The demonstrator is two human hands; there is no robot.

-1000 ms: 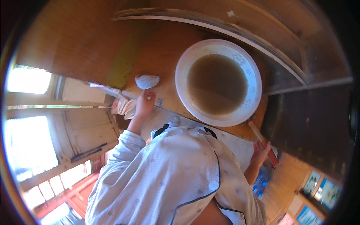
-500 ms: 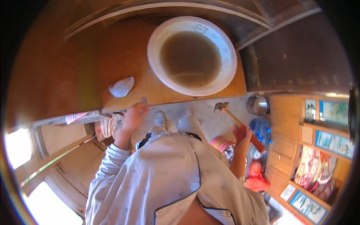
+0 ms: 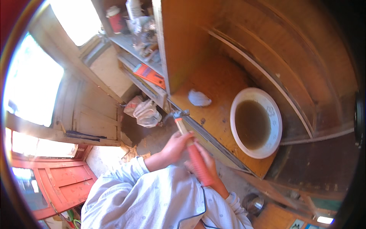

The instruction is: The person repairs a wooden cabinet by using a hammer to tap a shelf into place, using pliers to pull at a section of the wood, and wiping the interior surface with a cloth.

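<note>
The wooden desk [image 3: 216, 121] bore a white basin [image 3: 275, 124] of murky liquid [image 3: 251, 126], which a stray knock might have spilled. Before the torso [image 3: 152, 200], the hammer [image 3: 198, 164] could have slipped if the left hand [image 3: 174, 147], gripping it, loosened. The right hand [image 3: 211, 163] was blurred, partly hidden; whether it gripped, I could not tell.

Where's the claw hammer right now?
In the head view, the claw hammer is near the middle, its red grip in the right hand and the left hand at its shaft. Its head shows just below-left of the crumpled white wad.
</note>
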